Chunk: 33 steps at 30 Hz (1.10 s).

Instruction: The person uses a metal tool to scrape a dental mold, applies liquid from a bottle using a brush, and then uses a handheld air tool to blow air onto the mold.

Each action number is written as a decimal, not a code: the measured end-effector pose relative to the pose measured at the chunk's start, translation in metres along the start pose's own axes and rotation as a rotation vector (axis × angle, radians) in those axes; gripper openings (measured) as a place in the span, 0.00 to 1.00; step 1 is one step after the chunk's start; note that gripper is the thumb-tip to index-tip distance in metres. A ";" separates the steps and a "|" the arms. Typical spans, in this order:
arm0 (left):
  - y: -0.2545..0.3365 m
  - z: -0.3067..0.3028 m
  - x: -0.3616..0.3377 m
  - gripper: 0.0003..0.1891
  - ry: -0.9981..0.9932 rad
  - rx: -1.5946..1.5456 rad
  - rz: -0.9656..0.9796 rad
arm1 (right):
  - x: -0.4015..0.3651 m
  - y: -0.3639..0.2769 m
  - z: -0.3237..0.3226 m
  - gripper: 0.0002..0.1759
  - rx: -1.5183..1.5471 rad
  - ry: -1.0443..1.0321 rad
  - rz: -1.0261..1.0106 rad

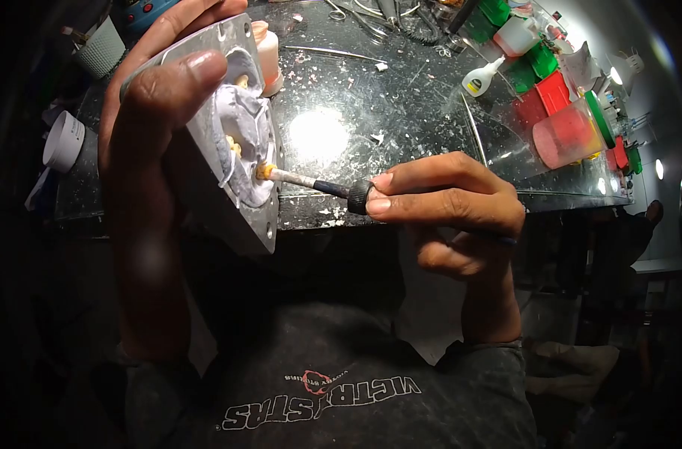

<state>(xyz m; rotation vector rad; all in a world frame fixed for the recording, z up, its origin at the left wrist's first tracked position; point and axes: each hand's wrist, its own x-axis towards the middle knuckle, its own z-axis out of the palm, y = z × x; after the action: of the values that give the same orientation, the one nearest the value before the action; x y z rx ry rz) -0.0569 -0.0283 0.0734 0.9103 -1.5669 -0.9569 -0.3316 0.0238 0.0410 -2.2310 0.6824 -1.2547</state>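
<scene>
My left hand (157, 97) is wrapped around a grey metal denture flask (244, 221), its thumb over the near edge. The flask is tilted, its inner face turned to the right. A pale plaster mould (240, 112) with yellowish tooth shapes (235, 145) fills it. My right hand (453, 198) pinches the black ribbed cap of a brush (330, 187) between thumb and fingers. The brush's pale stem points left, and its tip meets a yellow-orange spot (265, 171) in the lower part of the mould. The palm side of my left hand is hidden.
Behind the flask stands a pinkish-white bottle (268, 56). A thin metal tool (333, 54) lies on the speckled dark tabletop (401, 97). To the right are a small white bottle (482, 77) and a pink-filled jar (562, 142). White tubs (64, 142) stand at left.
</scene>
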 end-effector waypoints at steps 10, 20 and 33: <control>0.000 0.000 -0.003 0.54 -0.054 0.000 0.078 | -0.001 0.003 0.000 0.27 0.038 0.001 0.026; 0.001 0.005 -0.004 0.54 -0.016 -0.033 0.069 | -0.004 0.008 -0.002 0.26 0.138 0.004 0.038; -0.001 -0.011 0.006 0.54 -0.037 -0.140 -0.103 | 0.004 0.025 0.018 0.25 -0.007 0.140 -0.114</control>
<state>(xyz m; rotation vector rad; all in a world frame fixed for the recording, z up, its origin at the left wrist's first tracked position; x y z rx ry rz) -0.0471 -0.0356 0.0763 0.8855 -1.4754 -1.1475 -0.3190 0.0055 0.0192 -2.2304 0.6187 -1.4780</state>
